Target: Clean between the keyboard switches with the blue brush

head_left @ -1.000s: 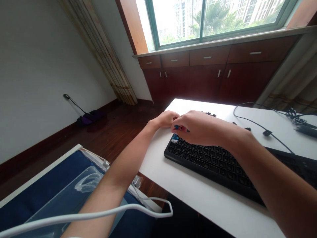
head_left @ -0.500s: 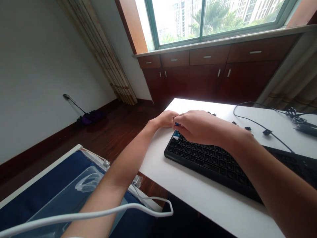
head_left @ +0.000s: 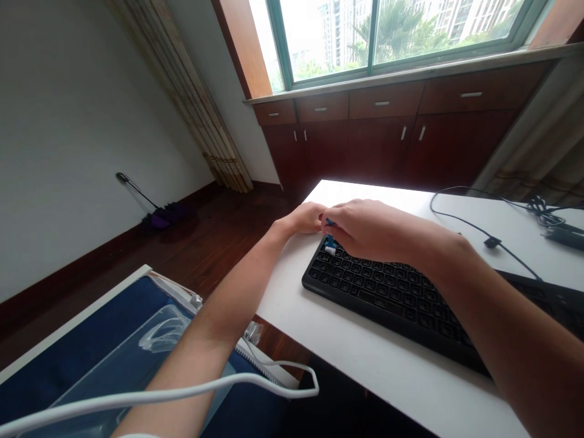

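Note:
A small blue brush with white bristles (head_left: 330, 250) is pinched in my right hand (head_left: 358, 220), its tip pointing down onto the keyboard. The black keyboard (head_left: 365, 286) lies on the white table, with square sockets showing where its keycaps are off. Its far side is hidden under my right hand and forearm. My left hand (head_left: 306, 218) rests by the keyboard's far left corner, close against my right hand. Its fingers are mostly hidden, so I cannot see whether they grip the keyboard.
A black cable (head_left: 474, 224) runs over the white table (head_left: 283, 304) to a dark coiled bundle at the right. At lower left, a blue-lined container (head_left: 104, 340) holds clear plastic, with a white cord (head_left: 219, 384) crossing in front. Cabinets (head_left: 383, 140) stand beneath the window.
My right hand and the brush have shifted slightly right and up over the keyboard. Small black pieces seen behind my hand earlier are now mostly covered. My left hand stays almost still.

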`<action>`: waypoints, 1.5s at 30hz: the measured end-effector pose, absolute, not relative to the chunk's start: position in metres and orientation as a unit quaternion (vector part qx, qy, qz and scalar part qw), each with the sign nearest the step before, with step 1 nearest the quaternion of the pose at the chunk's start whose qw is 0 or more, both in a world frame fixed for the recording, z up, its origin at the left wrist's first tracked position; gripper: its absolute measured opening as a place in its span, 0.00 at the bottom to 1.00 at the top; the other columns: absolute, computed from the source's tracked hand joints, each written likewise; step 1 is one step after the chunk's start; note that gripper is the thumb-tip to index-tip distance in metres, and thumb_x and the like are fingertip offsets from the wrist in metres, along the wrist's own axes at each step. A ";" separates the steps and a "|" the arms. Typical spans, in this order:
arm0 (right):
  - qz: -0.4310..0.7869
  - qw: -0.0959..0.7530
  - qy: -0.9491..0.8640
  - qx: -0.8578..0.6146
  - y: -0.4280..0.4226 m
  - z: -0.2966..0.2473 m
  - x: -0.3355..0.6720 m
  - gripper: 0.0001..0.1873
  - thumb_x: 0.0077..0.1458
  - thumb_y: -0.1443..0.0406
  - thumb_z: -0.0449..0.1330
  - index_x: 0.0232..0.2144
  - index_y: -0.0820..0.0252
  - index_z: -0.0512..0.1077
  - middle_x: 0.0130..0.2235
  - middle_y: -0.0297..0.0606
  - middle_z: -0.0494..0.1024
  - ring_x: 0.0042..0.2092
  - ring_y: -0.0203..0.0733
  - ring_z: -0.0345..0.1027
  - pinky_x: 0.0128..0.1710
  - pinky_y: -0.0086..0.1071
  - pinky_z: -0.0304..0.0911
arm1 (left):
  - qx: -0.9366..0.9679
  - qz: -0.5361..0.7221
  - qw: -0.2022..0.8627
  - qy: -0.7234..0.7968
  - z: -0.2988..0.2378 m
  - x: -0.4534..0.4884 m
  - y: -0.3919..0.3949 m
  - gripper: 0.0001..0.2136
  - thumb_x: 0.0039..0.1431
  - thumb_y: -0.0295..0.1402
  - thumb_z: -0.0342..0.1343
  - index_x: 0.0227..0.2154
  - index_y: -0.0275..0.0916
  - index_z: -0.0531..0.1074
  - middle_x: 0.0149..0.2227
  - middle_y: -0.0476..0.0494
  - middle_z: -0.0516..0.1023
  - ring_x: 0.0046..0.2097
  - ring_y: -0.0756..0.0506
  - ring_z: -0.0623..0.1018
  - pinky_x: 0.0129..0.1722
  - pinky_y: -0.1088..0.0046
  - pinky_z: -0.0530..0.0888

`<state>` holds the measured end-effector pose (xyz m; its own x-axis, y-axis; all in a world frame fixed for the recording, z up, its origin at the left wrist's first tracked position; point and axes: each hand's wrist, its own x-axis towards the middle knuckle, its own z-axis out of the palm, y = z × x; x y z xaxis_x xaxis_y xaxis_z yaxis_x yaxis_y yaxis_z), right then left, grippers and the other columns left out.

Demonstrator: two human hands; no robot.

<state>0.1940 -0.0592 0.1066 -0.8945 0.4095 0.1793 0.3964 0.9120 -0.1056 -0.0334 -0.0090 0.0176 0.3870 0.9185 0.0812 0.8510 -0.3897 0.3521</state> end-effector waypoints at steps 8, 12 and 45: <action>0.056 0.079 -0.971 -0.217 -0.062 0.112 0.197 0.17 0.64 0.61 0.48 0.29 0.60 0.72 0.27 0.39 0.74 0.25 0.34 0.59 0.26 0.32 0.47 | 0.827 0.123 0.126 0.534 0.017 -0.033 -0.009 0.08 0.47 0.34 0.59 0.23 0.33 0.72 0.25 0.49 0.70 0.30 0.51 0.65 0.29 0.73 0.57; 0.093 0.053 -0.966 -0.236 -0.066 0.112 0.196 0.16 0.63 0.60 0.50 0.29 0.57 0.74 0.26 0.36 0.73 0.23 0.32 0.55 0.23 0.31 0.44 | 0.826 0.112 0.135 0.535 0.021 -0.030 -0.010 0.07 0.46 0.33 0.58 0.24 0.33 0.72 0.25 0.49 0.71 0.30 0.51 0.65 0.28 0.73 0.57; 0.192 0.046 -0.959 -0.203 -0.060 0.108 0.198 0.14 0.59 0.65 0.52 0.37 0.54 0.79 0.31 0.34 0.79 0.29 0.33 0.66 0.28 0.27 0.52 | 0.807 0.111 0.137 0.564 0.024 -0.026 -0.011 0.08 0.43 0.36 0.56 0.24 0.35 0.71 0.27 0.47 0.73 0.31 0.49 0.66 0.28 0.73 0.59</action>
